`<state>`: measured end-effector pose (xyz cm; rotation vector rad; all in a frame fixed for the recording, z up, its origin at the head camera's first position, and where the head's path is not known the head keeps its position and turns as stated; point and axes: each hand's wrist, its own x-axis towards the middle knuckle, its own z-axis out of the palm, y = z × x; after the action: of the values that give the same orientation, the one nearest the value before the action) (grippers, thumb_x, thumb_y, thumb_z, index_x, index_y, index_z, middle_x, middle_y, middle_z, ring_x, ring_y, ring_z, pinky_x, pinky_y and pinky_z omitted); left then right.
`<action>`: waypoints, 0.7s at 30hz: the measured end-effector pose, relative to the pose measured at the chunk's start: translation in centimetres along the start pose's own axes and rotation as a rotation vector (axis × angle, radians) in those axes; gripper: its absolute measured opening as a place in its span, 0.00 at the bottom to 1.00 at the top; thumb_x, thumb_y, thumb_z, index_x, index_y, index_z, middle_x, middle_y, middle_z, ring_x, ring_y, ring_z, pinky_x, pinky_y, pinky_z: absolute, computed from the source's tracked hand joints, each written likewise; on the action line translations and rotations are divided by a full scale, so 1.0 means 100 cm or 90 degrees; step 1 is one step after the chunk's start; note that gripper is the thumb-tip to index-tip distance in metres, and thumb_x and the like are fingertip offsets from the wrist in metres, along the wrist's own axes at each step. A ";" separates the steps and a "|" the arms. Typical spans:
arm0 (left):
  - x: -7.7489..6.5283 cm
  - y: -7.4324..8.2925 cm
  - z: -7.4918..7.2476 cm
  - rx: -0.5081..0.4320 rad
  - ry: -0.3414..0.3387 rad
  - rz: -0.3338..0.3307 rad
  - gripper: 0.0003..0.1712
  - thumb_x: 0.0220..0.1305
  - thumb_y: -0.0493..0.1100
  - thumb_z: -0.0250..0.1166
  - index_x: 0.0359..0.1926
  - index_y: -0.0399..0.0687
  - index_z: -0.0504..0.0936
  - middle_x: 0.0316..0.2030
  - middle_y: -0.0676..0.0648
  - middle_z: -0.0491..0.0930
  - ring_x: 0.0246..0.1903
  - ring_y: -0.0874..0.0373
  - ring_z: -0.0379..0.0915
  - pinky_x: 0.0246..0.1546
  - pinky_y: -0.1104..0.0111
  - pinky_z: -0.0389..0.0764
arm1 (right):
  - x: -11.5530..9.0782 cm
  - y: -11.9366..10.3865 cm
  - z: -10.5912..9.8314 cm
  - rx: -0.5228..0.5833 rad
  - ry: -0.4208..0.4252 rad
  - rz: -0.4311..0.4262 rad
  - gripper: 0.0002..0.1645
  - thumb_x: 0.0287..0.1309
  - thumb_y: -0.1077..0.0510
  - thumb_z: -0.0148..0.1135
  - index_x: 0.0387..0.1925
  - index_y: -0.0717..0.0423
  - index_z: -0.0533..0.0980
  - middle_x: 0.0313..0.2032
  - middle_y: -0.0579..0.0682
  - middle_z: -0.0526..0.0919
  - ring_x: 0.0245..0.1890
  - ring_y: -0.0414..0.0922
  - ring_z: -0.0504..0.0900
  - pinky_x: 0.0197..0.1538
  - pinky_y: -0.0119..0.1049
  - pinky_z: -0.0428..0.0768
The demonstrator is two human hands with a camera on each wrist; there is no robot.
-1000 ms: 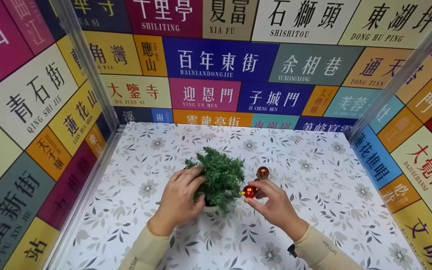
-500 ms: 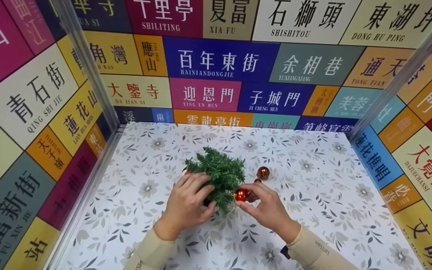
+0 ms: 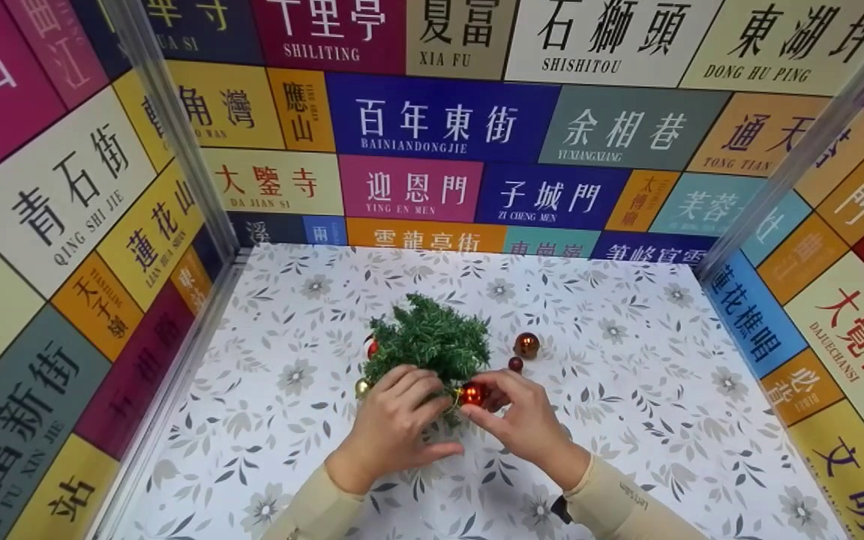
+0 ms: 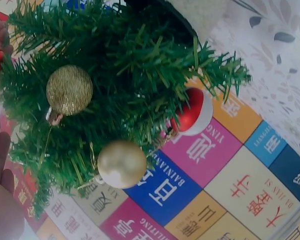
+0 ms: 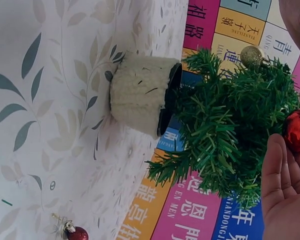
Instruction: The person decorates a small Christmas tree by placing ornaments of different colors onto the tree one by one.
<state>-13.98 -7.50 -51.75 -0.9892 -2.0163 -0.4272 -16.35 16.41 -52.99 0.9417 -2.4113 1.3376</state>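
A small artificial Christmas tree (image 3: 432, 337) stands on the table, its pale fleecy pot (image 5: 142, 95) seen in the right wrist view. My right hand (image 3: 526, 420) pinches a shiny red bauble (image 3: 471, 394) at the tree's front right side, its gold cap facing the branches. My left hand (image 3: 402, 424) reaches over the front branches, fingertips near the bauble's cap and thumb spread away from the fingers. Among the branches hang a glittery gold bauble (image 4: 70, 90), a smooth gold bauble (image 4: 122, 164) and a red-and-white ornament (image 4: 194, 111).
Right of the tree, a shiny copper-brown bauble (image 3: 526, 345) and a small dark red bauble (image 3: 515, 364) lie on the leaf-patterned table (image 3: 627, 420). Panels with colourful Chinese place-name signs (image 3: 439, 116) enclose the back and both sides.
My right hand has brought the red bauble leftward to the branches. My left hand has shifted right and toward me from the tree's left side, uncovering the gold and red ornaments there.
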 end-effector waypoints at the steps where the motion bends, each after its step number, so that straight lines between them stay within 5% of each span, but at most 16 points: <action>1: 0.000 0.000 0.001 0.001 0.004 0.000 0.31 0.55 0.73 0.65 0.33 0.50 0.86 0.41 0.48 0.81 0.46 0.50 0.78 0.56 0.57 0.75 | 0.000 0.000 0.001 0.003 0.000 0.000 0.23 0.57 0.49 0.73 0.52 0.51 0.80 0.39 0.40 0.81 0.30 0.37 0.82 0.31 0.35 0.83; 11: 0.003 -0.001 0.002 -0.016 0.063 -0.009 0.03 0.52 0.42 0.71 0.25 0.51 0.85 0.36 0.50 0.82 0.40 0.53 0.80 0.51 0.58 0.77 | -0.005 0.002 0.005 0.015 -0.004 -0.008 0.21 0.56 0.49 0.74 0.51 0.48 0.80 0.38 0.42 0.82 0.29 0.37 0.82 0.30 0.34 0.83; 21: 0.000 -0.004 -0.004 -0.043 0.068 -0.039 0.04 0.51 0.38 0.63 0.23 0.50 0.81 0.36 0.50 0.81 0.38 0.52 0.78 0.51 0.56 0.76 | -0.015 -0.001 0.012 -0.056 -0.067 -0.040 0.21 0.60 0.47 0.70 0.54 0.46 0.79 0.40 0.37 0.81 0.32 0.39 0.81 0.31 0.36 0.82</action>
<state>-14.07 -7.94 -51.49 -0.9279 -1.9508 -0.5723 -15.04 16.05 -54.31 1.0799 -2.4732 1.1792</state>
